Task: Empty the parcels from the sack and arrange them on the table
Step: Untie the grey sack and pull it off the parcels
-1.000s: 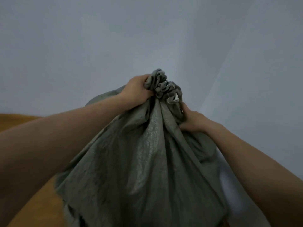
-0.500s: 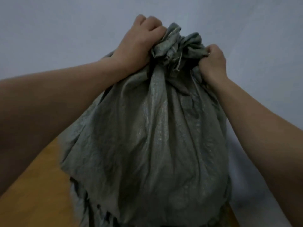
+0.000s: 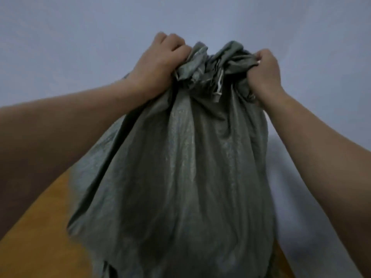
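A large grey-green woven sack [image 3: 180, 187] hangs in front of me, bulging low down. Its gathered end is bunched at the top between my fists. My left hand [image 3: 158, 63] grips the bunch on the left side. My right hand [image 3: 265, 71] grips it on the right side, a little lower. No parcels show; whatever the sack holds is hidden inside the cloth. The sack's bottom edge runs out of view below.
An orange-brown wooden table [image 3: 40, 237] lies under the sack at lower left, with a sliver at the lower right. A pale grey-blue wall [image 3: 80, 47] fills the background.
Both hands have lifted the sack higher, and my right hand has shifted from lower on the cloth up to the bunched end. The two fists now sit further apart.
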